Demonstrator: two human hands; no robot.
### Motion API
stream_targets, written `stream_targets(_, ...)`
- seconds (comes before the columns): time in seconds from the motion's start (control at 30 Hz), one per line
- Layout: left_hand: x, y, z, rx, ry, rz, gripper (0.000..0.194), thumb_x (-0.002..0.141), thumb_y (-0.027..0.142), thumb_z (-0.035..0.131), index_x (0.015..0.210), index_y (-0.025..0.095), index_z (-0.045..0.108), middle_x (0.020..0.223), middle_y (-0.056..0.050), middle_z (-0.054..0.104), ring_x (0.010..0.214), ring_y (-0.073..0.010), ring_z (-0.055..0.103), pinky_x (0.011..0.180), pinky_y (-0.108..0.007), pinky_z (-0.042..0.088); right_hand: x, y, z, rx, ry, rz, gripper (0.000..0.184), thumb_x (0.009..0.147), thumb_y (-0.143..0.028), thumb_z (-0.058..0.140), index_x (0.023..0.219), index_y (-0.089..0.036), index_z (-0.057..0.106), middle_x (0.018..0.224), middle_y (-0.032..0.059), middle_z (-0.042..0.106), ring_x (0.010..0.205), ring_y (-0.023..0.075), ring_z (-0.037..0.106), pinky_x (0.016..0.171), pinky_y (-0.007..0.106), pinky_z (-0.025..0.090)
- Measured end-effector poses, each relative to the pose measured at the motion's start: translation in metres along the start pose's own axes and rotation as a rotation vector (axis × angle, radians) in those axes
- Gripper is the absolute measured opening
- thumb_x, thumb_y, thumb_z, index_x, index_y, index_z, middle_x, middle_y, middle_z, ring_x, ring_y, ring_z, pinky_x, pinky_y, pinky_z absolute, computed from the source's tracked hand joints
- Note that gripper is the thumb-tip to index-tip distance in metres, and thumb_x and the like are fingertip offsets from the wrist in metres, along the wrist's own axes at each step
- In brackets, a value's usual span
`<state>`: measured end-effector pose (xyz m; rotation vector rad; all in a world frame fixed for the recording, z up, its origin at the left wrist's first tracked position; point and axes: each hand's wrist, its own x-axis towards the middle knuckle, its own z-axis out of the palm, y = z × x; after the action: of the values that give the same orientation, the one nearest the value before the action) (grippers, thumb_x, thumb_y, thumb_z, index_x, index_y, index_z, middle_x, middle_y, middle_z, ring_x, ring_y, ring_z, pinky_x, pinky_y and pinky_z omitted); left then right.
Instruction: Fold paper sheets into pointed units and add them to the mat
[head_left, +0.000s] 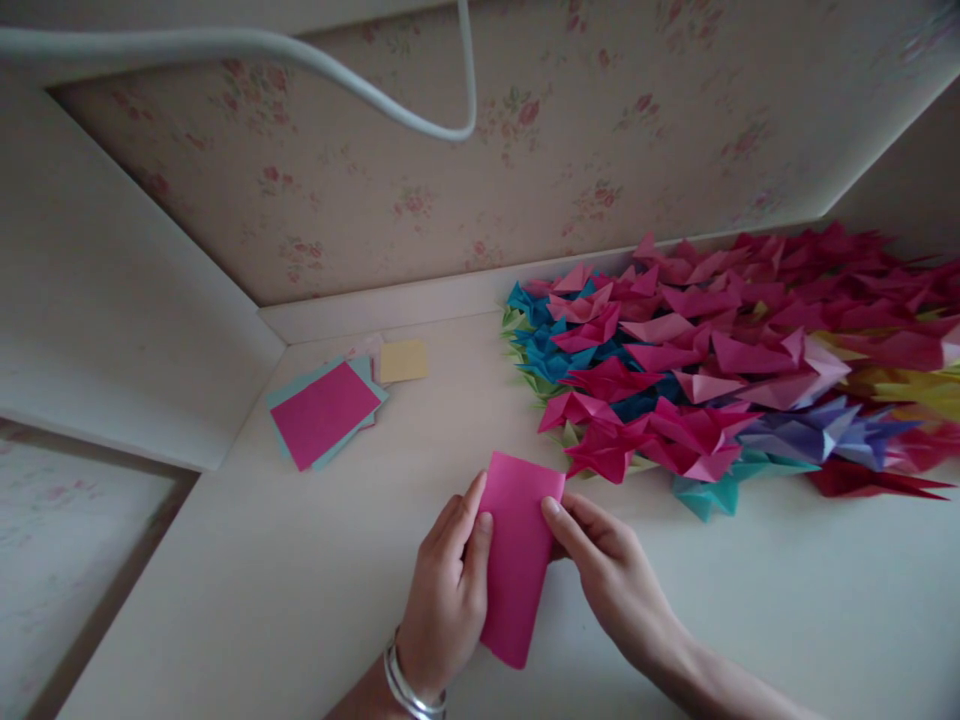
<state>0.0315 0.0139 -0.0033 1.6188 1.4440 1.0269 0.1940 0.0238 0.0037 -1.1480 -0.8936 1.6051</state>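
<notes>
The left hand (pixel 446 590), silver bangles (pixel 405 685) at its wrist, grips the left edge of a pink paper (pixel 517 560) at lower centre; the right hand (pixel 611 555) pinches its upper right edge. Folded paper shapes (pixel 686 432) crowd the right; stacked sheets (pixel 325 412) lie left of centre; a white cable (pixel 330 66) hangs upper left.

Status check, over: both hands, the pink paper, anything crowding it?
Left hand and right hand both on pink paper, at opposite long edges. Paper's face unobstructed between thumbs. Folded-paper pile close beyond right hand.
</notes>
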Motion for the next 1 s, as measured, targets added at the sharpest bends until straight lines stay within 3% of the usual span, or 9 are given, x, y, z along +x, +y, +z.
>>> stream_targets(0.3,-0.004,0.004,-0.001,0.032,-0.05,0.055,0.044,0.101,0.018,0.044,0.143,0.024,0.052,0.113,-0.012,0.07,0.1,-0.0239,0.065,0.09,-0.032,0.049,0.0,-0.001,-0.008,-0.053,0.126,-0.075,0.039,0.087,-0.052,0.066,0.07,-0.017,0.067,0.065,0.0018,0.061,0.063,0.0178,0.057,0.06,0.029,0.051)
stream_targets(0.53,-0.006,0.003,-0.001,0.063,-0.053,0.057,0.046,0.101,0.018,0.043,0.146,0.025,0.048,0.118,-0.012,0.069,0.105,-0.0239,0.065,0.093,-0.032,0.049,0.003,0.003,-0.012,-0.069,0.163,-0.093,0.038,0.091,-0.049,0.063,0.07,-0.017,0.064,0.063,0.0007,0.059,0.061,0.0153,0.054,0.058,0.026,0.048)
stream_targets(0.73,-0.003,0.003,0.0,-0.016,-0.039,-0.021,0.042,0.098,0.024,0.053,0.14,0.027,0.056,0.14,-0.008,0.061,0.127,-0.0247,0.057,0.106,-0.03,0.043,0.005,0.002,-0.014,-0.03,0.23,-0.144,0.033,0.091,-0.047,0.064,0.073,-0.018,0.065,0.066,-0.0008,0.056,0.063,0.014,0.049,0.056,0.024,0.046)
stream_targets(0.9,-0.003,0.006,0.0,-0.013,-0.078,0.009,0.039,0.098,0.022,0.053,0.136,0.026,0.061,0.128,-0.01,0.069,0.115,-0.0242,0.065,0.099,-0.029,0.047,0.008,0.001,-0.017,0.019,0.278,-0.12,0.027,0.091,-0.046,0.065,0.086,-0.019,0.068,0.07,-0.0001,0.06,0.066,0.0151,0.052,0.057,0.023,0.047)
stream_targets(1.0,-0.004,0.005,-0.001,0.024,-0.034,0.049,0.04,0.099,0.019,0.05,0.137,0.025,0.059,0.112,-0.011,0.072,0.1,-0.0225,0.068,0.089,-0.028,0.05,0.007,-0.002,-0.015,0.037,0.188,-0.075,0.03,0.091,-0.047,0.064,0.087,-0.018,0.068,0.073,0.001,0.063,0.068,0.0161,0.057,0.062,0.026,0.051)
